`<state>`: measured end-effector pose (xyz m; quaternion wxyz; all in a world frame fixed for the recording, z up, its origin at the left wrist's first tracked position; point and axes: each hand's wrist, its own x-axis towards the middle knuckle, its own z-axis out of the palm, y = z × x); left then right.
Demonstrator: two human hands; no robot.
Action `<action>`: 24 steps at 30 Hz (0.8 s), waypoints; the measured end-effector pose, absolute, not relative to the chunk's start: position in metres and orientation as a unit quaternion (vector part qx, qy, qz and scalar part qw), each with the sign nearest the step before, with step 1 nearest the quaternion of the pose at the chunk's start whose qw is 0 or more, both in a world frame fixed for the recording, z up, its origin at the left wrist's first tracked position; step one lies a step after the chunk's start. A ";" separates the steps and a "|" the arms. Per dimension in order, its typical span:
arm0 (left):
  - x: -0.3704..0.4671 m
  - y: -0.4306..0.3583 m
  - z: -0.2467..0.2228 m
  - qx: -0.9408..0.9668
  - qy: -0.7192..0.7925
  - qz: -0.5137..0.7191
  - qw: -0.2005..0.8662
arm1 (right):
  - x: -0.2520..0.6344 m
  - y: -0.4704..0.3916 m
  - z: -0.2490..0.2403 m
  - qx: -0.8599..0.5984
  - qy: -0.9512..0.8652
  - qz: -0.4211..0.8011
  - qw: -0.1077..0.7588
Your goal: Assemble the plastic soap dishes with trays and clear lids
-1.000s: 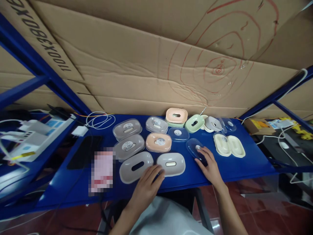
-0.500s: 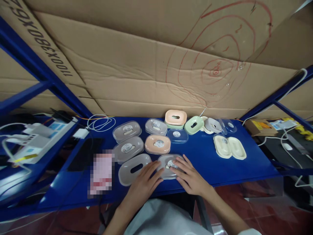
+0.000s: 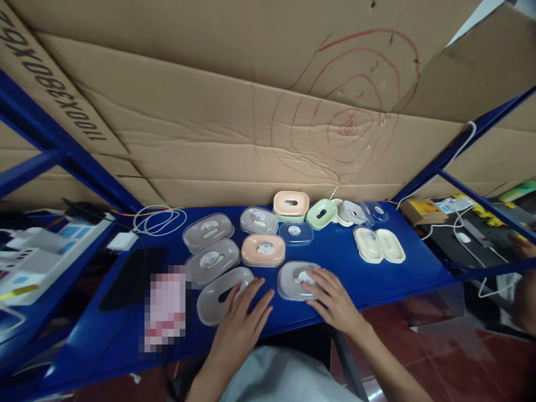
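Observation:
A grey soap box point(image 3: 288, 282) under a clear lid with a round label lies near the table's front edge. My right hand point(image 3: 335, 301) grips its right end, fingers over the lid and thumb at the near side. To the left, my left hand point(image 3: 245, 312) is open with fingers apart, its fingertips over the right end of an uncovered grey soap dish point(image 3: 207, 304); I cannot tell if they touch. Behind them lie a lidded orange soap box point(image 3: 251, 254) and lidded grey ones, point(image 3: 228, 254) the nearest being left of the orange one.
An orange dish point(image 3: 291, 196) is stacked on a green one at the back, with a tilted green dish point(image 3: 329, 209) beside it. A cream pair point(image 3: 391, 245) lies right. Cables point(image 3: 159, 220), a power strip point(image 3: 71, 245) and a black pad point(image 3: 129, 279) are left. A person's arm point(image 3: 525, 296) shows far right.
The grey soap box has slid right with my right hand on it. My left hand has come off its left end and moved left. The view has turned slightly to the right.

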<state>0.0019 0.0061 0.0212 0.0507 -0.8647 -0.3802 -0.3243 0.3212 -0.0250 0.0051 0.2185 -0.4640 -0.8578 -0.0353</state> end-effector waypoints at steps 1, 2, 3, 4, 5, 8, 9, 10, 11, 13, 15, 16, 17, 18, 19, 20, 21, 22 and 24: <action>-0.004 0.004 0.020 -0.850 -0.404 -0.331 0.065 | 0.332 -0.026 0.005 -0.495 -0.838 -0.043 0.223; -0.010 0.002 0.018 -0.835 -0.431 -0.334 0.076 | 0.344 -0.025 0.005 -0.529 -0.815 -0.055 0.227; -0.016 0.000 0.015 -0.818 -0.459 -0.335 0.085 | 0.355 -0.023 0.005 -0.564 -0.790 -0.071 0.229; -0.020 -0.003 0.012 -0.804 -0.483 -0.334 0.092 | 0.365 -0.019 0.005 -0.595 -0.765 -0.090 0.229; -0.024 -0.005 0.008 -0.797 -0.498 -0.329 0.095 | 0.373 -0.013 0.007 -0.620 -0.743 -0.110 0.228; -0.021 -0.011 0.001 -0.818 -0.478 -0.311 0.080 | 0.376 0.013 0.014 -0.637 -0.723 -0.145 0.226; -0.016 -0.013 0.000 -0.833 -0.458 -0.304 0.065 | 0.371 0.025 0.016 -0.623 -0.738 -0.141 0.219; -0.010 -0.015 0.000 -0.846 -0.438 -0.299 0.048 | 0.365 0.037 0.020 -0.604 -0.758 -0.132 0.206; -0.003 -0.017 0.001 -0.858 -0.419 -0.295 0.030 | 0.359 0.050 0.023 -0.585 -0.779 -0.122 0.190; 0.010 -0.020 0.004 -0.874 -0.390 -0.290 -0.003 | 0.349 0.078 0.030 -0.566 -0.802 -0.113 0.151; 0.019 -0.021 0.005 -0.878 -0.379 -0.291 -0.025 | 0.347 0.105 0.036 -0.589 -0.791 -0.119 0.114; 0.020 -0.020 0.006 -0.876 -0.380 -0.296 -0.029 | 0.349 0.118 0.039 -0.606 -0.779 -0.123 0.101; 0.020 -0.019 0.005 -0.872 -0.384 -0.303 -0.029 | 0.353 0.130 0.042 -0.621 -0.769 -0.124 0.090; 0.019 -0.018 0.004 -0.866 -0.390 -0.312 -0.027 | 0.358 0.140 0.044 -0.629 -0.763 -0.122 0.082; 0.016 -0.017 0.003 -0.862 -0.395 -0.318 -0.024 | 0.363 0.148 0.046 -0.630 -0.763 -0.119 0.079; 0.013 -0.015 0.002 -0.857 -0.400 -0.324 -0.022 | 0.368 0.152 0.048 -0.626 -0.767 -0.116 0.080; 0.010 -0.014 0.001 -0.853 -0.405 -0.329 -0.023 | 0.371 0.154 0.050 -0.621 -0.771 -0.113 0.083; 0.006 -0.013 0.000 -0.849 -0.410 -0.333 -0.024 | 0.373 0.152 0.052 -0.620 -0.772 -0.113 0.087; -0.001 -0.012 -0.001 -0.841 -0.419 -0.341 -0.027 | 0.371 0.136 0.056 -0.611 -0.775 -0.114 0.113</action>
